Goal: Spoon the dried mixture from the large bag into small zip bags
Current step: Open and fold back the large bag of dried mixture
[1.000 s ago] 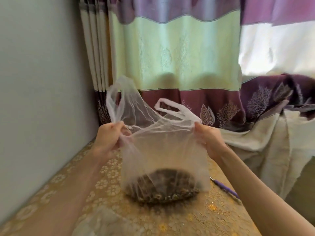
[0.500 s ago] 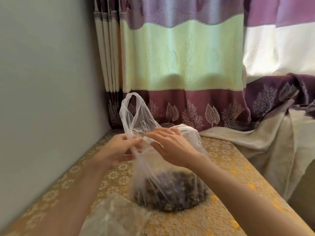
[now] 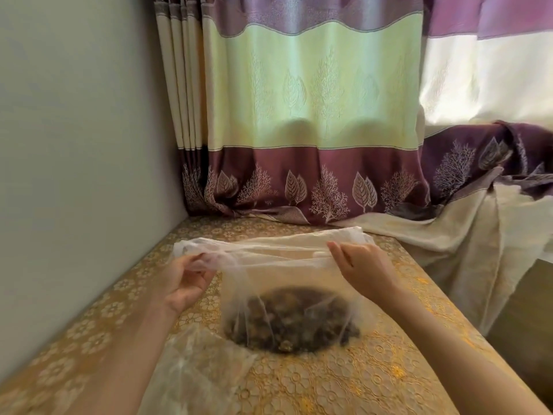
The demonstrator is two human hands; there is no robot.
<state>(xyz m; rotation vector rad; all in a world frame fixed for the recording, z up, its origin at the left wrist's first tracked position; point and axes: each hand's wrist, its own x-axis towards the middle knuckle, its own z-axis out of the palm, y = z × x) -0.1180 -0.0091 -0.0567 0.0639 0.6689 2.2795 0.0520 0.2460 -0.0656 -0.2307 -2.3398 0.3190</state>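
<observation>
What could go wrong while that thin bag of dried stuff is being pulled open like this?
The large bag is flimsy film, stretched between the left hand and right hand; a hard tug might tear it. The dried mixture sits in a loose heap at the bottom, so a tear or tilt could spill it over the patterned tablecloth.

Large bag [image 3: 278, 277] stretched between hands [image 3: 182, 283]
</observation>
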